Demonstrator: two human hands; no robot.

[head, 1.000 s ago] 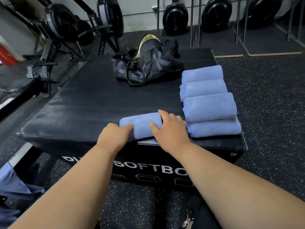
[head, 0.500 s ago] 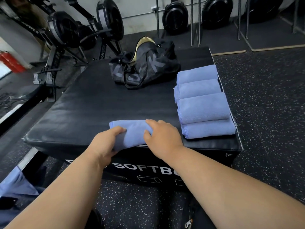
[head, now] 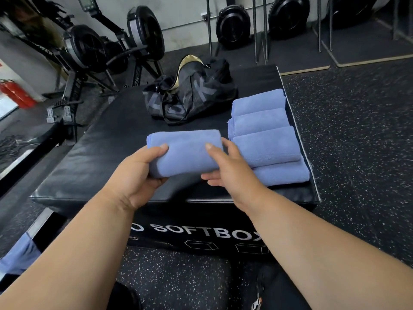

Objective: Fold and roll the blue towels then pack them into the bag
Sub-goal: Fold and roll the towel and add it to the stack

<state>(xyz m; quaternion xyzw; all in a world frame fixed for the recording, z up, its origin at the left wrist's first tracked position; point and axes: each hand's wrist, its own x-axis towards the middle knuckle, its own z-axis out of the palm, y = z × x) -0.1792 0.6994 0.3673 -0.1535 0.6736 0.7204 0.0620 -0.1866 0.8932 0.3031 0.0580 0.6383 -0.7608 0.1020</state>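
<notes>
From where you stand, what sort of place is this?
Most likely a gym: rowing machines stand at the back, the floor is speckled rubber, and the towels lie on a padded jump box.

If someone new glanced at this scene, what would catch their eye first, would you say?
Probably the rolled blue towel, held in both hands above the near edge of the black soft box. Next, four rolled towels lined along the box's right side, and the black bag behind them.

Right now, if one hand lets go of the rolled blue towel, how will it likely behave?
The rolled towel looks soft and light, so the left hand alone could probably carry it. Its free end would likely sag. The roll may loosen, since nothing visible but the left and the right hand keeps it wound.
</notes>
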